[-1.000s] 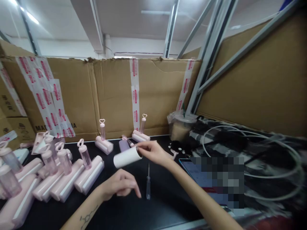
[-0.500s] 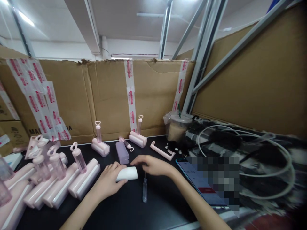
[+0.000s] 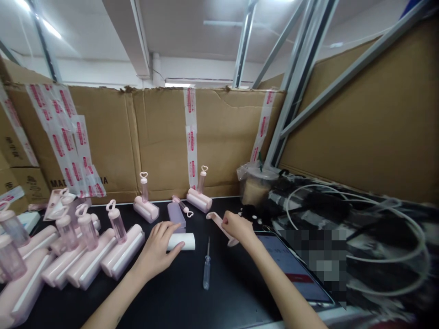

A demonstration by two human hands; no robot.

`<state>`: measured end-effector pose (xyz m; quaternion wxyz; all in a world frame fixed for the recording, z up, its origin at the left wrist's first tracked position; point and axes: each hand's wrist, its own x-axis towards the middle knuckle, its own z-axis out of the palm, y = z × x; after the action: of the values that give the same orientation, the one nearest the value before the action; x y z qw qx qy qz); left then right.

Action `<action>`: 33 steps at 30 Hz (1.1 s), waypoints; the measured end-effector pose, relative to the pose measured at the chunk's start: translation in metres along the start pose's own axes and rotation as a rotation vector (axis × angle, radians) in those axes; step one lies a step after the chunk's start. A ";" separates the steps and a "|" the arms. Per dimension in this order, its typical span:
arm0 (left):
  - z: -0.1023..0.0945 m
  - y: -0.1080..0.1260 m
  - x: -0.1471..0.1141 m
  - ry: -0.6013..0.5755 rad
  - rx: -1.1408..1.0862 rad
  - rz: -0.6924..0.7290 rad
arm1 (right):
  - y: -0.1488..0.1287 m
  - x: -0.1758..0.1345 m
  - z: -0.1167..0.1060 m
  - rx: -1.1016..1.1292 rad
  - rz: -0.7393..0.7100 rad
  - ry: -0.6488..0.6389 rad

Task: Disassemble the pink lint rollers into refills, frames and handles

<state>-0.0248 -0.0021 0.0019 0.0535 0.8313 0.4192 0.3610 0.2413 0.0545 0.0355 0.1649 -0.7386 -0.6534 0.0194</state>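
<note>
My left hand (image 3: 160, 246) is wrapped round the left end of a smooth white roll (image 3: 183, 241) on the black tabletop. My right hand (image 3: 239, 227) pinches a thin, pale pink bracket (image 3: 215, 221) with curved ends, which is tilted just above the table. Between the hands lies a screwdriver (image 3: 206, 269) with a clear handle, its tip pointing away from me. Behind the roll is a purple block-shaped case (image 3: 176, 215), and beside it a small pink handle (image 3: 181, 205) with a heart-shaped loop lies on its side.
Several pink roller units (image 3: 123, 251) with clear handles crowd the left. Two similar ones, a pink roller (image 3: 146, 209) and another pink roller (image 3: 199, 199), stand by the cardboard wall (image 3: 161, 137). At right are a phone (image 3: 291, 265), a drink cup (image 3: 256, 187) and a white cable (image 3: 346, 261).
My right hand has moved right from beside the white roll and taken hold of the pink bracket, lifting and turning it. My left hand stays at the roll. The screwdriver's shaft is now uncovered.
</note>
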 end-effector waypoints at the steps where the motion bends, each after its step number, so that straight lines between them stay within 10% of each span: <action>1: -0.001 0.002 0.000 0.004 -0.029 -0.005 | 0.000 0.000 -0.003 0.030 -0.016 0.006; 5: -0.001 0.011 0.001 -0.001 -0.273 -0.104 | -0.011 -0.004 -0.013 0.223 -0.180 0.027; 10: 0.008 0.028 0.004 -0.083 -1.095 -0.426 | -0.056 -0.040 -0.014 0.482 -0.554 0.016; 14: 0.005 0.033 0.006 0.112 -1.433 -0.605 | -0.092 -0.045 -0.016 0.491 -0.924 -0.092; 17: -0.006 0.032 0.009 0.284 -1.393 -0.708 | -0.109 -0.005 -0.017 0.279 -0.683 0.014; 22: -0.019 0.031 0.013 0.224 -1.594 -0.627 | -0.124 0.061 0.009 0.130 -0.491 -0.088; 33: -0.010 0.022 0.013 0.286 -1.367 -0.533 | -0.093 0.037 0.001 0.206 -0.415 -0.023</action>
<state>-0.0120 -0.0087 0.0256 0.5891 0.4280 0.2913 0.6204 0.1576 0.0993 0.0667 0.2327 -0.5675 -0.7875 0.0600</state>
